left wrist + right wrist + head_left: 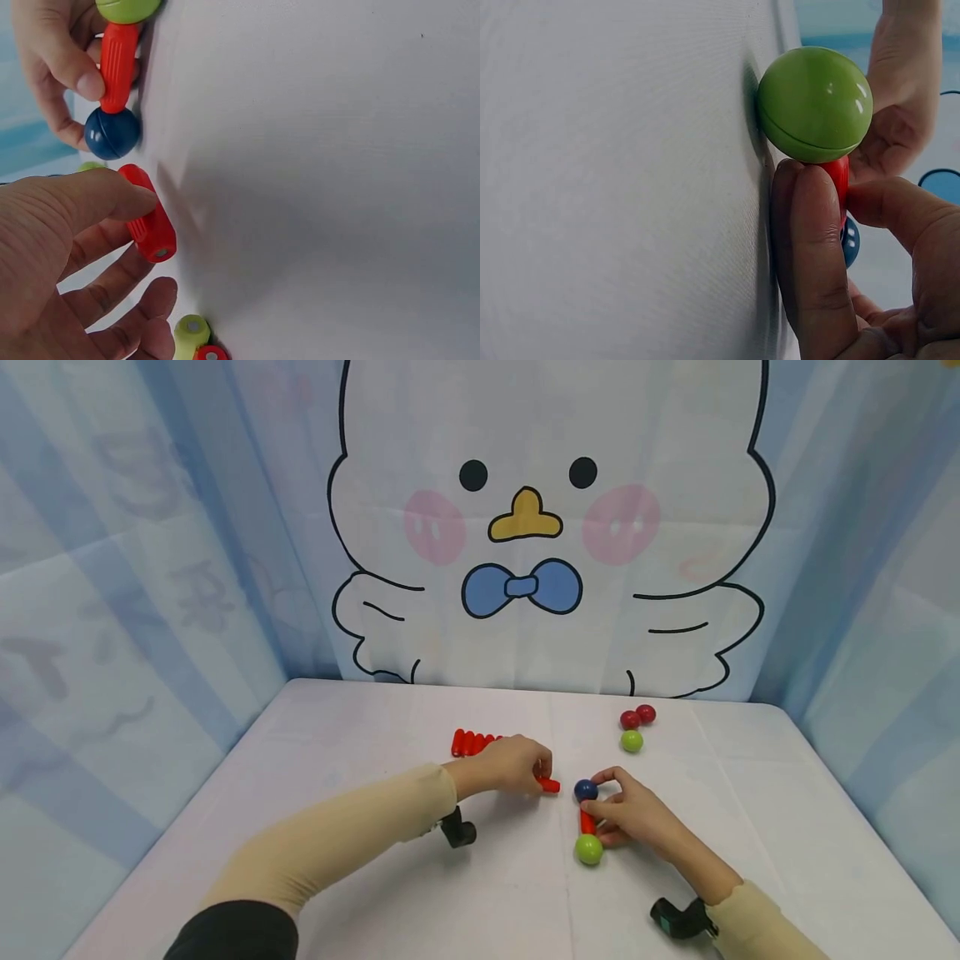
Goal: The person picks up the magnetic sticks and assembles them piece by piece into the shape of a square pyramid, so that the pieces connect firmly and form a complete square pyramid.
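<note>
My left hand (513, 764) pinches a red magnetic rod (155, 238) between thumb and fingers. A metal tip shows on the rod's near end in the left wrist view. To its right, my right hand (637, 814) grips a second red rod (587, 822) by its middle. That rod has a dark blue ball (586, 790) at its far end and a green ball (815, 103) at its near end. This joined piece lies low over the white table (480, 902), and a small gap parts it from the left hand's rod.
Several red rods (468, 743) lie side by side behind my left hand, which partly hides the row. A light green rod (191, 330) shows near them in the left wrist view. At the back right sit two dark red balls (630, 720) and a green ball (632, 741).
</note>
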Demonstrator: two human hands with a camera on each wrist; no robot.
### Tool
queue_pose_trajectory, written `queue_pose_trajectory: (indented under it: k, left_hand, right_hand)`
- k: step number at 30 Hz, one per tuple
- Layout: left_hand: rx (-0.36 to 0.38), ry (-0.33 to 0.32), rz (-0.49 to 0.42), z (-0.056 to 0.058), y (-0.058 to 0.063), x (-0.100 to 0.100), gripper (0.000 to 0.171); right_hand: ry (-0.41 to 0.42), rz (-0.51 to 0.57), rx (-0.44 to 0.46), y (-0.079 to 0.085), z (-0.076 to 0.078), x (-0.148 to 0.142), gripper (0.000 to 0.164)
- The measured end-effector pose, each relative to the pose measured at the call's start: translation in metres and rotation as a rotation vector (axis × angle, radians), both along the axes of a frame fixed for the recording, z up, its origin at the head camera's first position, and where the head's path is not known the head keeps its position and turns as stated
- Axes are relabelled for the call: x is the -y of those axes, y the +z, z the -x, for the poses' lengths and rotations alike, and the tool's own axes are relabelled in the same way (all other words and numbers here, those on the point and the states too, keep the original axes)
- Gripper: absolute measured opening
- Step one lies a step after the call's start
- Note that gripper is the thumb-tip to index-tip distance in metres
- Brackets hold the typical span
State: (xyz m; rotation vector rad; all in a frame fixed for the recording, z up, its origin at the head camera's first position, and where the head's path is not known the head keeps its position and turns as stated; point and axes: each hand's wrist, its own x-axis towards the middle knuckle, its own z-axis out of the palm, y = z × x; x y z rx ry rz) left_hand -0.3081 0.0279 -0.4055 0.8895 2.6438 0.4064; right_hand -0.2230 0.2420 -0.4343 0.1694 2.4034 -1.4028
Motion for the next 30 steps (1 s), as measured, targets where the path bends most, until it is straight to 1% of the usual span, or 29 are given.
queue_pose_trajectory:
  k: [2,7,12,18,23,25,27,30]
  left_hand:
    - [0.001,-0.004,0.001,-0.001,-0.001,-0.003,0.014]
    - [-0.027,-0.02,0.002,0.0,-0.001,-0.012,0.013]
    - [-0.017,-0.027,-0.003,-0.001,-0.002,-0.02,0.014]
    - [-0.013,-0.021,-0.01,0.0,-0.003,-0.02,0.015]
    - [-0.016,-0.022,-0.017,0.0,-0.002,-0.017,0.015]
    - [-0.017,-0.02,-0.019,-0.002,-0.001,-0.016,0.015]
    - [-0.032,-0.019,-0.029,-0.006,0.001,-0.016,0.014]
    - [-0.075,-0.03,-0.06,-0.019,0.006,-0.017,0.013]
  right_hand:
    - [-0.003,-0.002,0.005,0.0,0.0,0.0,0.057]
    - [-0.007,0.0,0.005,0.0,0.0,0.0,0.058]
    - [-0.007,0.012,0.002,0.0,0.0,0.0,0.058]
    - [-0.016,0.015,0.008,-0.001,0.002,-0.001,0.054]
    - [-0.008,0.043,0.005,-0.001,0.003,-0.003,0.049]
    - [0.002,0.057,0.007,-0.001,0.002,-0.003,0.049]
    - [0.01,0.066,0.011,0.0,0.002,-0.004,0.049]
    - [0.013,0.066,0.012,0.001,0.003,-0.007,0.048]
